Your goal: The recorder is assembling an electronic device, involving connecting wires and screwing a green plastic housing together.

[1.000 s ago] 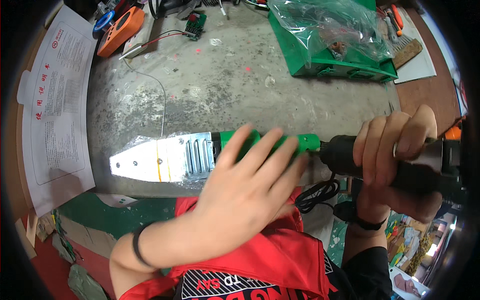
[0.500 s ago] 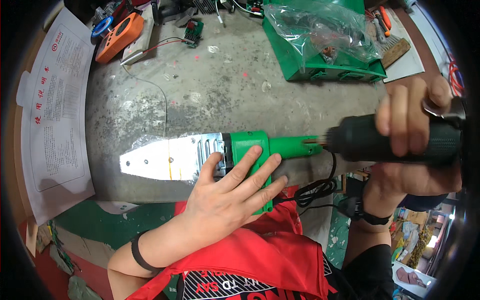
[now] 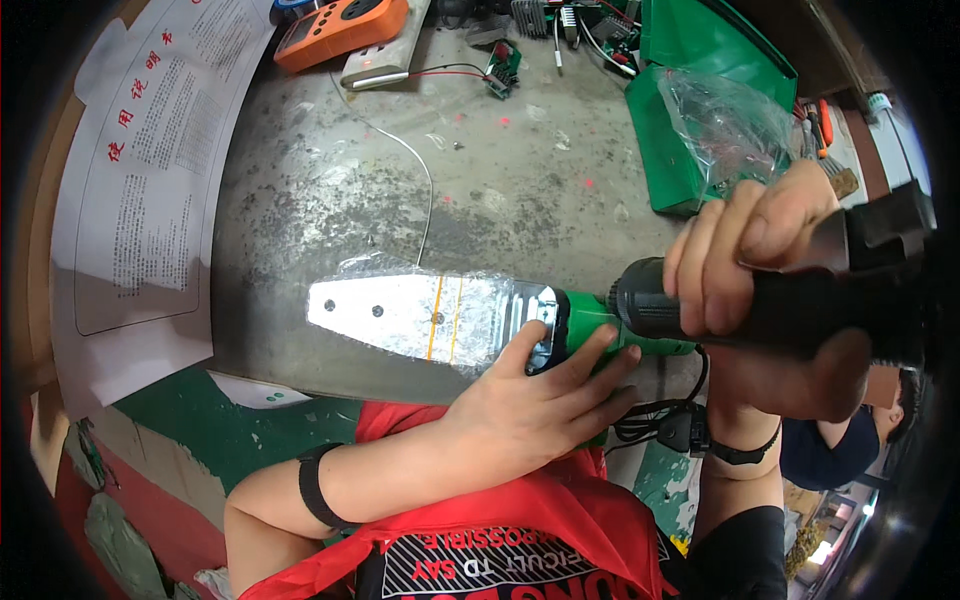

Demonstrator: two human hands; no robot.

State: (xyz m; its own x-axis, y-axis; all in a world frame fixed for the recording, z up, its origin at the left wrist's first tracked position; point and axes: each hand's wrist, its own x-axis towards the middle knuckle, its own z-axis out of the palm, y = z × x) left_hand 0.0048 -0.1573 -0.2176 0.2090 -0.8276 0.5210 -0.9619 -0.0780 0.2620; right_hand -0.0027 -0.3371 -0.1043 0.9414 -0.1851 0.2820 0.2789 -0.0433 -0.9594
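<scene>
A green pipe welding iron (image 3: 582, 312) lies on the worktable, its flat, tapered metal plate (image 3: 400, 318) pointing left under crinkled clear wrap. My left hand (image 3: 535, 400) rests spread on it, thumb by the metal neck and fingertips across the green body. My right hand (image 3: 712, 270) is wrapped round a black power screwdriver (image 3: 650, 300) held nearly level. Its front end is over the green housing; the bit and the point of contact are hidden. A black cable (image 3: 640, 425) is bunched below the iron's handle.
Toward the back are an orange multimeter (image 3: 345, 30), a power strip (image 3: 395, 50), a small circuit board (image 3: 503, 68) and an open green case (image 3: 665, 150) with clear plastic in it. A printed sheet (image 3: 140, 230) stands along the left. Another person (image 3: 830, 450) is at the far right.
The screwdriver has moved left, from the rear of the handle to over the green body near my left fingers. The view has shifted, so the table's things appear moved.
</scene>
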